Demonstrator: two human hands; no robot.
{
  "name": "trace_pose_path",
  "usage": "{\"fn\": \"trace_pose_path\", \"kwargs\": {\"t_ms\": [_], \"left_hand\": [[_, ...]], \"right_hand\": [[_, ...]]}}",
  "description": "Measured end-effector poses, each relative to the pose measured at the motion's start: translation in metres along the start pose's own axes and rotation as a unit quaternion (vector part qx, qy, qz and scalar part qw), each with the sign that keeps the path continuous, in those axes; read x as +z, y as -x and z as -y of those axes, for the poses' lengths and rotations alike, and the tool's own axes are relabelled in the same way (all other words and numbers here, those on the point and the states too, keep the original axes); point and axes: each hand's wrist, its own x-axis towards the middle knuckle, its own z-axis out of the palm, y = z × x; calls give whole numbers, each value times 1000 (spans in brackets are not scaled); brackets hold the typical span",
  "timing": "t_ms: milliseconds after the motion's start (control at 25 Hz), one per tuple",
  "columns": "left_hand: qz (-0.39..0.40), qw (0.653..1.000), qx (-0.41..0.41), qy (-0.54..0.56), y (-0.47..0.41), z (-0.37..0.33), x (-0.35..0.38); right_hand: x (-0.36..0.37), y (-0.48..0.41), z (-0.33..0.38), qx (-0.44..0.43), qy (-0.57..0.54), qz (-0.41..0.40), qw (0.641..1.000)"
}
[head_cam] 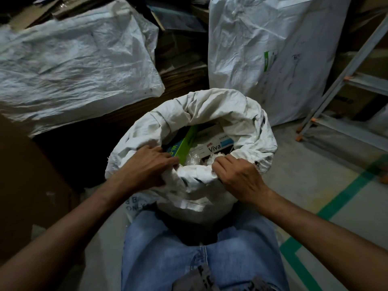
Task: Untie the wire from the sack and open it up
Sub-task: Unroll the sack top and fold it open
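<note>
The white sack [210, 110] stands in the middle of the picture, right in front of the person's knees. Its top is open. The cloth at the top is rolled down into a fat, lumpy ring.

Both arms come up from the bottom corners and meet at the near side of the sack. The left hand [147, 166] sits on the near left part of the ring. Its back faces up, and its fingers bend over the edge and hold the cloth. The tips dip inside, just beside a green box [184, 143].

The right hand [237, 177] is on the near right part of the ring. Its fingers are curled tight and squeeze a bunch of the cloth. The knuckles point up and the wrist is a little bent. The two hands are near each other, with a hump of rolled cloth between them.

Inside the sack, a white box [216, 143] with the word "Viva" lies next to the green box.

The person wears blue jeans [168, 248], at the bottom middle. A big floppy sack [73, 70] fills the upper left. A tall sack [262, 59] stands in the upper right. A metal ladder [346, 70] leans at the right edge. Green tape [346, 192] runs along the floor in the lower right.
</note>
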Motion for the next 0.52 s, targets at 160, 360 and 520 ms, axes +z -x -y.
{"fn": "trace_pose_path", "kwargs": {"t_ms": [160,360,520], "left_hand": [[-240,965,-99,40,34,-12,28],[-271,895,-276,222,42,-43,41],[-266,718,-351,540,52,-34,22]], "right_hand": [[-37,-32,0,12,-183,307,934],[-33,-86,19,30,-261,339,903],[-3,-95,45,34,-212,262,941]]}}
